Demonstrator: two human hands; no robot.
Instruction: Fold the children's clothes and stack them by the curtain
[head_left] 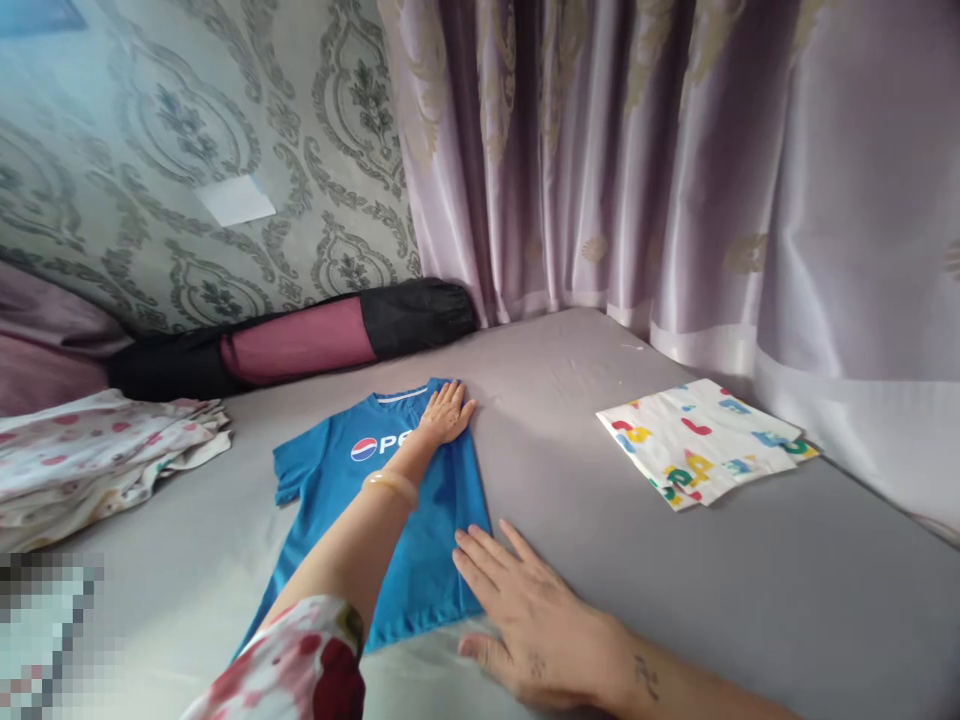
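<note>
A blue T-shirt (420, 560) with a round logo and white letters lies spread on the grey bed sheet, its neckline away from me. Its right side is straight, with the sleeve on that side not showing, while the left sleeve sticks out. My left hand (448, 410) rests flat on the shirt's upper right corner, fingers stretched. My left forearm, with a pale bangle (391, 487), crosses over the shirt and hides part of the lettering. Low on the right, my right hand (529, 610) is spread, its fingertips at the shirt's lower right edge.
A folded white cloth with colourful prints (705, 440) lies on the sheet (570, 440) to the right. Crumpled patterned fabric (97, 455) sits at the left. Along the wall stretches a long black and pink bag (300, 340). Purple curtains (585, 160) hang behind the bed.
</note>
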